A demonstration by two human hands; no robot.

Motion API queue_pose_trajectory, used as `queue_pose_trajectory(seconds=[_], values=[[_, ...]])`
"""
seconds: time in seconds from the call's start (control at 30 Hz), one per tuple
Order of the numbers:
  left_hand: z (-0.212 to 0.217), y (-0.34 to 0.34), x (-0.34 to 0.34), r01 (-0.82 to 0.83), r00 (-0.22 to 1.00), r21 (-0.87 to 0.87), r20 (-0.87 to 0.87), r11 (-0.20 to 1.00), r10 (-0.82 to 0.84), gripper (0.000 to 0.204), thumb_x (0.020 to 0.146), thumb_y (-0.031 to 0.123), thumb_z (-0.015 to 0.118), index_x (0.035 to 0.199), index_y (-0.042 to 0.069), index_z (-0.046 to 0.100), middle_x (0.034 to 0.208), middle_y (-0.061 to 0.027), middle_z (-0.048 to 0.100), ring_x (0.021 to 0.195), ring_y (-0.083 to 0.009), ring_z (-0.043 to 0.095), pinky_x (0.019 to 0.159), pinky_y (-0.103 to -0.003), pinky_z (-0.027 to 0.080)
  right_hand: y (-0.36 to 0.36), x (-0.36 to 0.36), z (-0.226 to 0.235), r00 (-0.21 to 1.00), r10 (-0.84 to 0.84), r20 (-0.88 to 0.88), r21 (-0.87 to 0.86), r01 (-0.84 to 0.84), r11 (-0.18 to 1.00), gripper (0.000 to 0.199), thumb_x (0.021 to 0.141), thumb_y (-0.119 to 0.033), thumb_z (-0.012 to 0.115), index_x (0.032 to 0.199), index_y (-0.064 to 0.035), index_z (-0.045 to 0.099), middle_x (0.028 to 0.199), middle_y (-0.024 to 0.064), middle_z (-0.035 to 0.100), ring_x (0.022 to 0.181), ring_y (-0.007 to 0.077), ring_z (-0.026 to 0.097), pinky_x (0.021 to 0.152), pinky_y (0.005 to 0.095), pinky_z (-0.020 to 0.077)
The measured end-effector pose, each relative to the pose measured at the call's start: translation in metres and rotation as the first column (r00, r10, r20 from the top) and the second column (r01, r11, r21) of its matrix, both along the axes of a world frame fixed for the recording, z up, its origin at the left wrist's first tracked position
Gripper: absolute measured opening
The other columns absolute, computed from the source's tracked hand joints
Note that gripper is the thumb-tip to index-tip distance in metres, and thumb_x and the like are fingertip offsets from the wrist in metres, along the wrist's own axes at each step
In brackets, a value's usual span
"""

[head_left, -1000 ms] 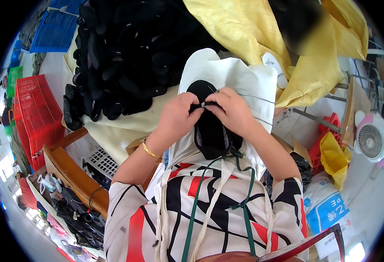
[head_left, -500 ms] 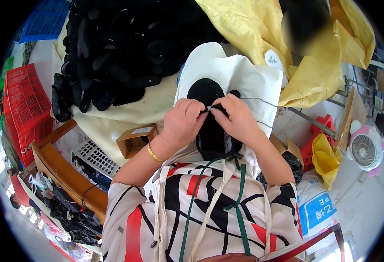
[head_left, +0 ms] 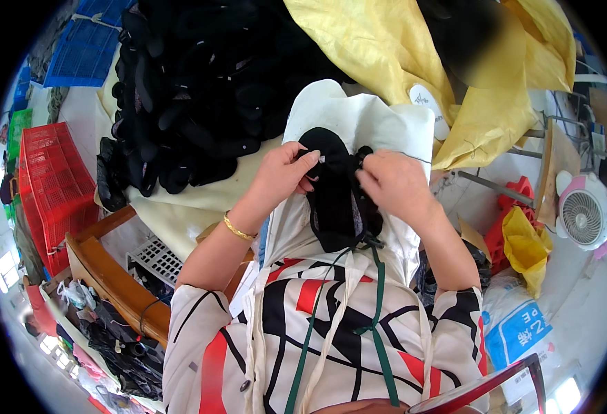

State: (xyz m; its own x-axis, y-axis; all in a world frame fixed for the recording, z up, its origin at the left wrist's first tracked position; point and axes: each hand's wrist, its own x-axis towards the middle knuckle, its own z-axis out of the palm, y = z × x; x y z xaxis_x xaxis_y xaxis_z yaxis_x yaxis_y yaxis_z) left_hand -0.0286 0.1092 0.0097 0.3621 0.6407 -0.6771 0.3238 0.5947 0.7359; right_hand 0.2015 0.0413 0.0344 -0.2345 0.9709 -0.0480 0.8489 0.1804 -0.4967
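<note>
Left hand (head_left: 284, 172) and right hand (head_left: 400, 185) flank a long black cloth shoe (head_left: 332, 196)

A person in a white, black and red patterned top (head_left: 310, 331) has the shoe lying on a smooth white cloth (head_left: 396, 131) over the lap, directly between the hands. Its long axis runs away from the waist, the rounded end far and leaning slightly left, the opening near the body. The left hand is nearer that centre line: its thumb and forefinger appear to pinch dark fabric at the far left edge, beside a tiny whitish tab (head_left: 322, 159). The right hand, fingers curled, is at the right edge by a small dark piece (head_left: 364, 153); whether it grips that cannot be told, its fingertips being turned under. Black against black, seams are hard to make out. Upper left, a heap of similar black pieces (head_left: 210, 134) is cut off by the frame; upper right, a dark shape (head_left: 465, 41) is blurred beyond recognition.
</note>
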Motion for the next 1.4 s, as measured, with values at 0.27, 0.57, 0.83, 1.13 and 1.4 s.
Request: queue_pose_trajectory(seconds=[0.27,0.57,0.83,1.13,1.4], values=[[-0.007,-0.002,0.008,-0.149,0.986,-0.07,0.064,0.986,0.154,0.022,0.093,0.023,0.07,0.081,0.007,0.059,0.064,-0.0033,0.062,0.045,-0.0085,0.055,0.039,-0.022,0.042,0.009,-0.033,-0.026,-0.253,-0.346,-0.904,-0.419,0.358,0.834,0.023,0.103,-0.021,0.056,0.091,-0.0025,0.061,0.081,0.0064,0.063,0.08,0.016,0.061,0.082,0.0358,0.0515],[-0.011,-0.007,0.011,-0.162,0.986,0.063,0.047,0.985,0.16,0.024,0.089,0.018,0.074,0.076,0.009,0.056,0.063,0.001,0.057,0.046,-0.0051,0.049,0.038,-0.021,0.035,-0.024,-0.029,-0.031,-0.618,-0.467,-0.633,-0.562,-0.048,0.826,0.037,0.108,-0.032,0.039,0.075,-0.0134,0.042,0.061,-0.0016,0.034,0.059,0.0146,0.033,0.07,0.0326,0.0381],[-0.01,-0.007,0.014,-0.135,0.991,0.078,0.014,0.988,0.134,0.023,0.089,0.017,0.075,0.076,0.008,0.059,0.065,0.0028,0.057,0.051,-0.0043,0.051,0.042,-0.02,0.037,-0.063,-0.018,-0.025,-0.677,-0.452,-0.581,-0.599,-0.021,0.8,0.037,0.107,-0.027,0.041,0.072,-0.0142,0.039,0.06,-0.0026,0.028,0.057,0.0131,0.026,0.073,0.032,0.0379],[-0.019,-0.002,0.004,0.107,0.993,0.359,-0.077,0.927,-0.085,0.017,0.088,0.017,0.074,0.087,0.005,0.062,0.074,-0.0003,0.059,0.06,-0.0093,0.056,0.053,-0.024,0.045,-0.07,-0.012,-0.023,-0.578,-0.386,-0.719,-0.534,0.105,0.839,0.037,0.107,-0.029,0.042,0.075,-0.0114,0.044,0.064,-0.0005,0.038,0.06,0.0144,0.038,0.079,0.0352,0.0441],[0.025,-0.014,0.022,0.465,0.885,0.715,-0.358,0.522,-0.299,0.017,0.084,0.006,0.065,0.101,0.005,0.063,0.088,-0.011,0.062,0.073,-0.0275,0.063,0.066,-0.036,0.051,-0.1,-0.004,0.004,0.607,-0.228,-0.761,0.101,0.459,0.883,0.016,0.101,-0.013,0.056,0.092,-0.0017,0.062,0.083,0.0098,0.062,0.079,0.0246,0.063,0.093,0.0402,0.0541]])
